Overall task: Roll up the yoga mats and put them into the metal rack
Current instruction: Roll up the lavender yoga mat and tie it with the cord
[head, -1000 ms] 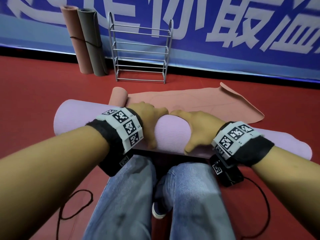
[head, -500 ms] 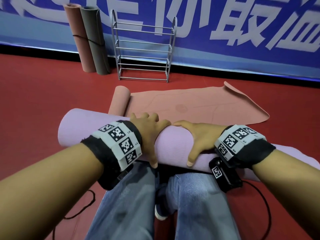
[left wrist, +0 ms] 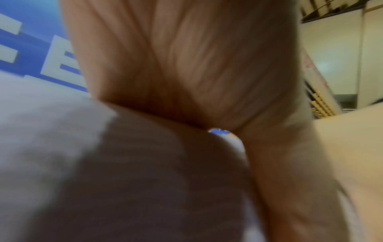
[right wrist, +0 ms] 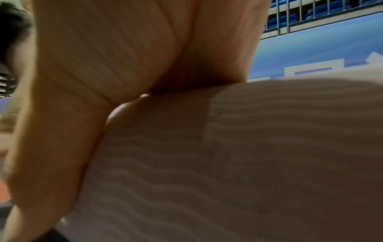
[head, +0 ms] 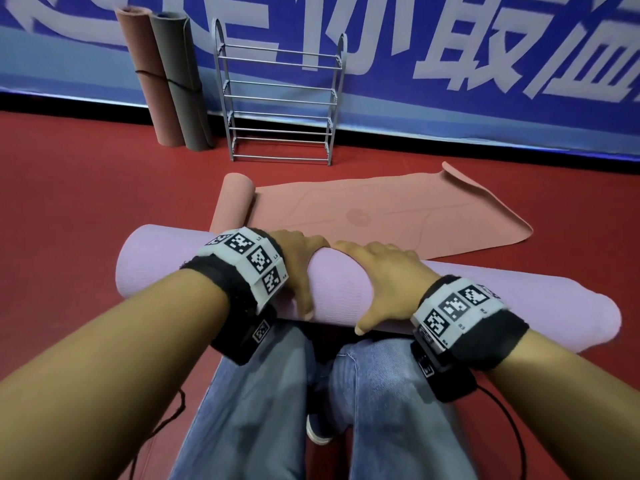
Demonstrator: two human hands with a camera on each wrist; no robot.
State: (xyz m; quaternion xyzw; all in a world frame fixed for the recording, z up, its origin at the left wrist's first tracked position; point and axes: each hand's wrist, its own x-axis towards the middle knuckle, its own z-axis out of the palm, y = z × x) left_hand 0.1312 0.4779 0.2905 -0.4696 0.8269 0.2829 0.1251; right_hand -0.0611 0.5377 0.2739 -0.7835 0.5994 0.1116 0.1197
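A rolled lilac yoga mat (head: 166, 265) lies crosswise just in front of my knees. My left hand (head: 298, 268) and right hand (head: 384, 278) grip its middle side by side, fingers over the far side and thumbs on the near side. In the wrist views each palm (left wrist: 186, 57) (right wrist: 124, 49) presses on the ribbed lilac mat (left wrist: 145, 180) (right wrist: 248, 163). Beyond it a pink mat (head: 381, 209) lies mostly flat on the red floor, rolled only at its left end. The empty metal rack (head: 280, 98) stands against the blue banner wall.
A rolled pink mat (head: 145, 74) and a rolled grey mat (head: 180, 81), bound with a black cord, lean on the wall left of the rack. My jeans-clad knees (head: 259, 410) are under the roll. Black cords (head: 173, 410) trail on the floor beside my legs.
The lilac roll has come back toward my knees, off the pink mat's near edge. Both hands keep their grip on its middle.
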